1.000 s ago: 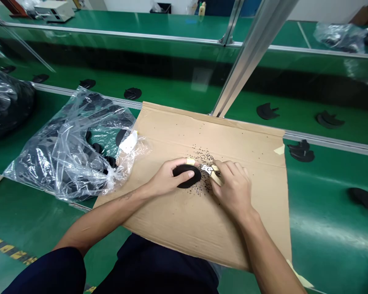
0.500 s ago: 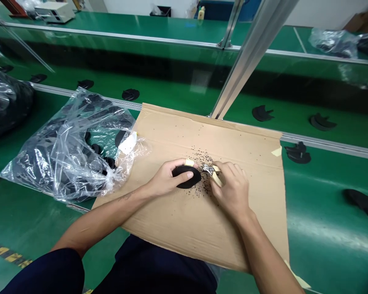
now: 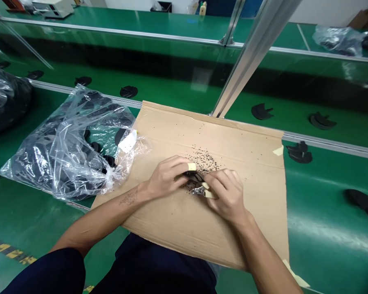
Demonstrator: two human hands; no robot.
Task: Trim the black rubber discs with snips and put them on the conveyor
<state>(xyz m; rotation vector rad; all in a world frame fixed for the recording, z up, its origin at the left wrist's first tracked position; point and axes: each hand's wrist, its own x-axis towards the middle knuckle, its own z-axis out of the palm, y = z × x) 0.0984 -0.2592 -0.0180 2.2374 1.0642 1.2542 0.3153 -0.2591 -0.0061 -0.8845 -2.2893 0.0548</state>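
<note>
Over the cardboard sheet point(image 3: 171, 220), my left hand point(image 3: 168, 177) is closed on a black part point(image 3: 192, 174), which is tilted and mostly covered by the fingers. One left finger has yellowish tape around it. My right hand point(image 3: 228, 194) is wrapped round pliers with pale handles, and its fingertips reach the right edge of the black part. The metal jaws of the pliers point(image 3: 198, 190) point left, just below the part. Many tiny black bits point(image 3: 207, 157) lie scattered on the cardboard behind the hands.
A clear plastic bag point(image 3: 64, 143) of black parts lies to the left, with another dark bag point(image 3: 6, 98) beyond it. A metal post point(image 3: 248, 61) rises behind the cardboard. Several black parts point(image 3: 322, 121) rest on the green surface behind and to the right.
The black part has been tipped up in my left hand and shows less of its face. My right hand has moved left against it, and the pliers have swung lower.
</note>
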